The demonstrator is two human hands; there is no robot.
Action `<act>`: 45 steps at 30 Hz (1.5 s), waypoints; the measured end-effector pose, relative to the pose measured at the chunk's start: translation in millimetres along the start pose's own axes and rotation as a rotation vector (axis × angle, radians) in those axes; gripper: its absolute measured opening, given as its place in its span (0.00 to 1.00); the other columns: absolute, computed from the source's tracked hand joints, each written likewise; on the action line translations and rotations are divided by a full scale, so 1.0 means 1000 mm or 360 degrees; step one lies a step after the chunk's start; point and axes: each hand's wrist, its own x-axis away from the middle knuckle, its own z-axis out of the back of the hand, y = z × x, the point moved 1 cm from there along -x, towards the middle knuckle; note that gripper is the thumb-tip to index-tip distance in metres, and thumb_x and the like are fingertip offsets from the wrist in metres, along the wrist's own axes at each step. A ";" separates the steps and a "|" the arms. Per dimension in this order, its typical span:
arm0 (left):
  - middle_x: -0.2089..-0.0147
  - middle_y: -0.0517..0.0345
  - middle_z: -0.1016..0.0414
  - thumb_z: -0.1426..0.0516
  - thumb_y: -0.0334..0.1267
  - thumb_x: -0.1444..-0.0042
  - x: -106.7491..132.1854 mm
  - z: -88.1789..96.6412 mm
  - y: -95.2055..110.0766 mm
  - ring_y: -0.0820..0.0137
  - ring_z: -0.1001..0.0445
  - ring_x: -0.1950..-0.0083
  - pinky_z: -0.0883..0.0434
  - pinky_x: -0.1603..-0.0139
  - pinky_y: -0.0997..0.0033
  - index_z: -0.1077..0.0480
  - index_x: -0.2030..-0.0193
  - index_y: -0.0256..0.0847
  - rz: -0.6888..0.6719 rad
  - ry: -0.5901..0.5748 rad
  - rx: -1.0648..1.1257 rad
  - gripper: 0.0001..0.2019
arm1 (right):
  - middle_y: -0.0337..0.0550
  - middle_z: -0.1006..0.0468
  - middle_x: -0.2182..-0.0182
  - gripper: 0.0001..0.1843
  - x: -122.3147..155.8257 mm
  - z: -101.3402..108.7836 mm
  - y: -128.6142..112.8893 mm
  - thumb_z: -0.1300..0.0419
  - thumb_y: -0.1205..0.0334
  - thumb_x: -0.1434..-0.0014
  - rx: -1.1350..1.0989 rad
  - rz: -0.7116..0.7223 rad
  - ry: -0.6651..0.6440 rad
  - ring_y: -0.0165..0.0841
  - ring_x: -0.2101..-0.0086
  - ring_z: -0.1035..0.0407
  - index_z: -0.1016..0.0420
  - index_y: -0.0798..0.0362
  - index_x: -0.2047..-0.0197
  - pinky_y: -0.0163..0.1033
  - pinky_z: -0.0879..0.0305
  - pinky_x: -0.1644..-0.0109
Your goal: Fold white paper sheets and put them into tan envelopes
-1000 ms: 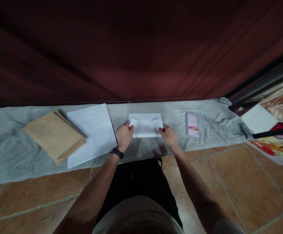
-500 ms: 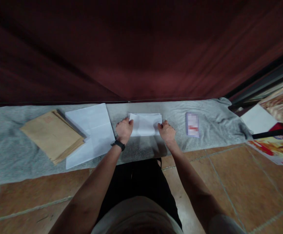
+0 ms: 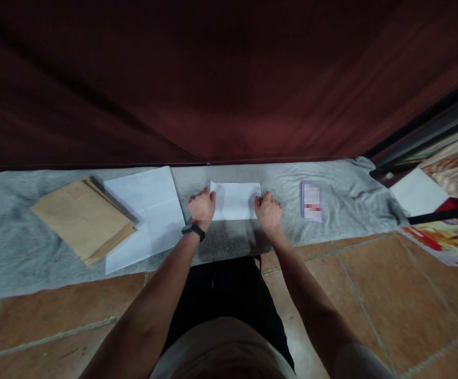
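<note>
A folded white sheet of paper [image 3: 236, 200] lies flat on a grey cloth [image 3: 23, 247] spread over the floor. My left hand [image 3: 201, 208], with a black band on its wrist, pinches the sheet's left edge with curled fingers. At the sheet's right edge, my right hand [image 3: 269, 209] presses down with its fingers bent. Both hands rest on the cloth at the paper's sides.
Left of my hands lie white sheets [image 3: 144, 213] and a stack of brown envelopes [image 3: 81, 218]. A small purple-and-white card [image 3: 311, 200] lies to the right. Beyond the cloth hangs a dark red curtain [image 3: 229, 84]. White paper [image 3: 416, 192] and colourful prints [image 3: 448, 237] are at far right.
The near flap of the paper, lifted a second ago, has been folded away from me and pressed flat. Both hands moved slightly forward with it.
</note>
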 end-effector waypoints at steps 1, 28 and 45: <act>0.54 0.38 0.17 0.57 0.46 0.30 0.000 0.000 0.000 0.55 0.19 0.49 0.33 0.46 0.58 0.27 0.44 0.38 -0.0012 0.0007 -0.0008 0.23 | 0.63 0.21 0.51 0.22 0.001 0.000 0.000 0.53 0.53 0.28 0.0011 0.0005 0.0040 0.48 0.49 0.28 0.31 0.61 0.43 0.50 0.37 0.41; 0.20 0.51 0.52 0.58 0.41 0.29 0.026 -0.035 0.035 0.56 0.58 0.20 0.55 0.22 0.50 0.44 0.25 0.39 -0.0831 0.0135 0.0215 0.27 | 0.52 0.47 0.26 0.29 0.017 -0.034 -0.019 0.58 0.55 0.25 -0.0191 0.0679 -0.0028 0.43 0.27 0.54 0.44 0.55 0.25 0.55 0.60 0.24; 0.21 0.45 0.52 0.58 0.36 0.31 0.024 -0.052 0.027 0.59 0.59 0.20 0.59 0.21 0.50 0.51 0.23 0.32 -0.0955 0.0063 0.0169 0.30 | 0.50 0.47 0.26 0.31 -0.012 -0.043 -0.043 0.63 0.53 0.24 -0.0238 0.0979 -0.0131 0.36 0.27 0.56 0.48 0.57 0.24 0.50 0.61 0.23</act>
